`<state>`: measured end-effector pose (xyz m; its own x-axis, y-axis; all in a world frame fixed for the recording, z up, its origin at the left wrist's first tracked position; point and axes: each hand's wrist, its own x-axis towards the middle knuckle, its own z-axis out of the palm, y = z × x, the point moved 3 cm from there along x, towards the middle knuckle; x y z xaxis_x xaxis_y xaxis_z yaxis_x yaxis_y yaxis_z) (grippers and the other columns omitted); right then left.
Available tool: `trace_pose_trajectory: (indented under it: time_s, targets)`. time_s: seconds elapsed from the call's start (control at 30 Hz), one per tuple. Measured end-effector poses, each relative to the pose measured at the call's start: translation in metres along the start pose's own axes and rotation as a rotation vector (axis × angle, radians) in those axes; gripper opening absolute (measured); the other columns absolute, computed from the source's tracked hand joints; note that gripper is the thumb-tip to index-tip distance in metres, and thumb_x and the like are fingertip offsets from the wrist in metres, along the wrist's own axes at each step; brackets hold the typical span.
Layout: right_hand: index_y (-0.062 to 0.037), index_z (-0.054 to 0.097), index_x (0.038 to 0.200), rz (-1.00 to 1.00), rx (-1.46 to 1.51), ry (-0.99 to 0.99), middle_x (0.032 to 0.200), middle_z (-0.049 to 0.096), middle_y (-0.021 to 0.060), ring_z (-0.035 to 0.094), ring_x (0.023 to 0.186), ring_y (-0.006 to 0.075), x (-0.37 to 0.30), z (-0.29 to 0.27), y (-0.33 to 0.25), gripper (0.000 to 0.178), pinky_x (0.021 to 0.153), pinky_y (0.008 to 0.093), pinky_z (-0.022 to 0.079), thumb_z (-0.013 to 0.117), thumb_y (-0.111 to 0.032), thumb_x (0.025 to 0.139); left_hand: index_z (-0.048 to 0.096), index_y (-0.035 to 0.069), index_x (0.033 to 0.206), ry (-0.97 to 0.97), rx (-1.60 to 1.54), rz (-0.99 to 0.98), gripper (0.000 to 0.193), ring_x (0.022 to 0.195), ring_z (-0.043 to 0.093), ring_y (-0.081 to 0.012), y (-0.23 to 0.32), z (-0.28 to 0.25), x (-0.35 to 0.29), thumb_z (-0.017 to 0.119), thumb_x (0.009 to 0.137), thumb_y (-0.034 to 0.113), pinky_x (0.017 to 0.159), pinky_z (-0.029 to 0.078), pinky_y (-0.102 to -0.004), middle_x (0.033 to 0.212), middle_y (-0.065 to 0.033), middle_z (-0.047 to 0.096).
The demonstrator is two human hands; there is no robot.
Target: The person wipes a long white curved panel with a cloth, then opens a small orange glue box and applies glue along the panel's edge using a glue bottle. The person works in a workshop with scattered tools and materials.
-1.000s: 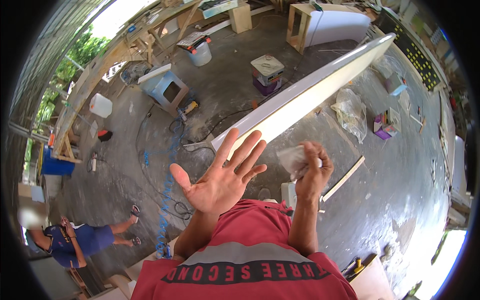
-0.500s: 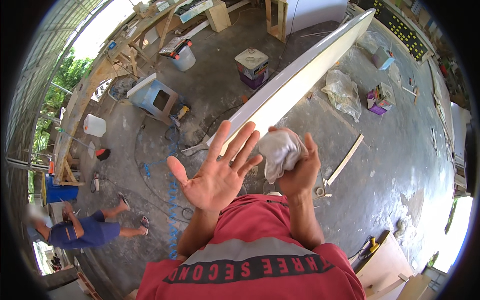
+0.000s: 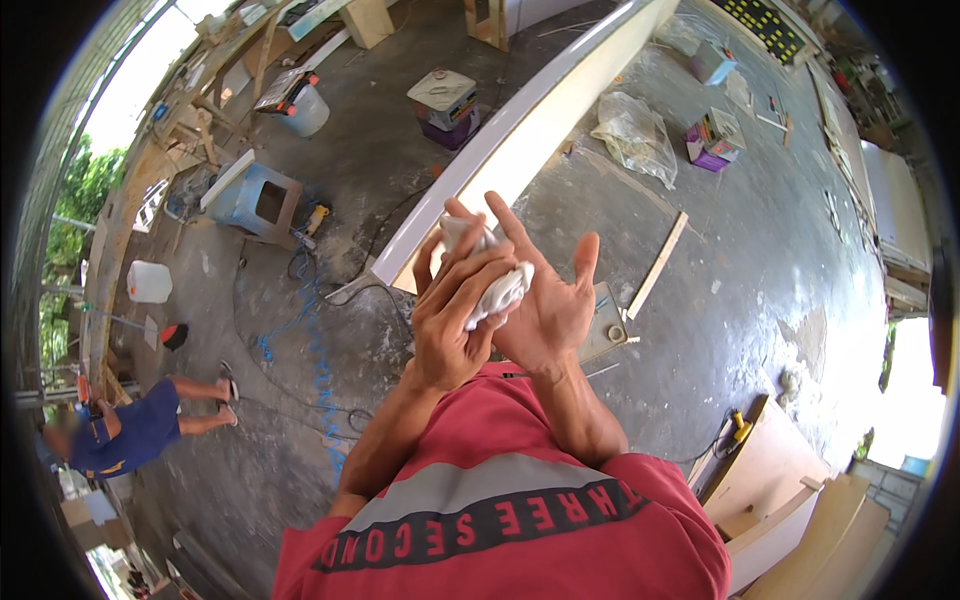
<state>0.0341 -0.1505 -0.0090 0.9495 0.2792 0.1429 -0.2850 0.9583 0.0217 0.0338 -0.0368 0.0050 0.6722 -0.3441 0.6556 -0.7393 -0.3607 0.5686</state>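
A crumpled white cloth (image 3: 501, 294) is bunched in my left hand (image 3: 445, 325), whose fingers curl round it. With it, my left hand presses on the palm side of my right hand (image 3: 556, 305). The right hand lies palm up, its thumb and index finger stretched out; its other fingers are partly hidden behind the left hand and the cloth. Just beyond both hands is the near end of a long white panel (image 3: 525, 130), its top edge glossy.
On the left stand a pale blue stool (image 3: 250, 200), a white jug (image 3: 149, 282) and a person in blue (image 3: 130, 430). Cans (image 3: 442, 95), a plastic sheet (image 3: 637, 137) and a wood strip (image 3: 658, 265) are on the floor. A coiled blue hose (image 3: 322, 385) runs along the left.
The cloth has passed from my right hand to my left, which has closed on it and moved over to the right palm. The right hand has opened. The view has shifted right.
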Motion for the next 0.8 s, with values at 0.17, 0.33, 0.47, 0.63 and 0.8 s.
trace_pose_trajectory:
  time_s: [0.17,0.33,0.47,0.63,0.8]
  targets:
    - [-0.0062,0.014,0.161,-0.218,0.027,0.089,0.164,0.020,0.0248,0.019,0.152,0.0376,0.000,0.004,-0.011,0.107,0.125,0.0499,0.009,0.027,-0.085,0.090,0.064,-0.006,0.121,0.275,-0.194,-0.221,0.038,0.105,0.066,-0.0315,0.005,-0.014,-0.023,0.071,0.093,0.019,0.088,0.054,-0.0387,0.118,-0.0207,0.066]
    - [-0.0050,0.015,0.161,-0.274,0.038,0.052,0.164,0.020,0.0247,0.018,0.152,0.0371,-0.004,0.005,-0.008,0.107,0.125,0.0505,0.009,0.028,-0.084,0.090,0.062,-0.007,0.123,0.209,-0.066,-0.072,0.038,0.104,0.065,-0.0310,0.012,-0.026,-0.012,0.069,0.095,0.017,0.086,0.054,-0.0393,0.117,-0.0211,0.063]
    - [-0.0036,0.017,0.160,-0.293,0.052,0.032,0.164,0.018,0.0245,0.016,0.153,0.0371,-0.004,0.014,0.003,0.106,0.126,0.0511,0.010,0.032,-0.082,0.090,0.060,-0.009,0.127,0.235,-0.103,-0.065,0.040,0.112,0.061,-0.0321,0.014,-0.009,-0.029,0.064,0.098,0.018,0.093,0.051,-0.0406,0.123,-0.0217,0.061]
    - [0.0060,0.011,0.158,-0.282,0.032,-0.035,0.166,0.009,0.0246,0.008,0.155,0.0356,-0.012,0.014,0.019,0.109,0.126,0.0502,0.011,0.037,-0.077,0.093,0.058,-0.007,0.129,0.289,-0.172,-0.114,0.040,0.116,0.059,-0.0314,0.003,-0.014,-0.035,0.063,0.099,0.019,0.095,0.050,-0.0414,0.125,-0.0214,0.059]
    - [0.0076,0.019,0.157,-0.222,-0.143,-0.029,0.167,0.015,0.0183,0.011,0.155,0.0298,-0.017,0.010,0.037,0.112,0.126,0.0434,0.008,0.023,-0.083,0.091,0.060,-0.004,0.129,0.283,-0.102,-0.085,0.037,0.112,0.061,-0.0320,-0.009,-0.037,-0.020,0.065,0.097,0.014,0.092,0.052,-0.0413,0.126,-0.0204,0.059]
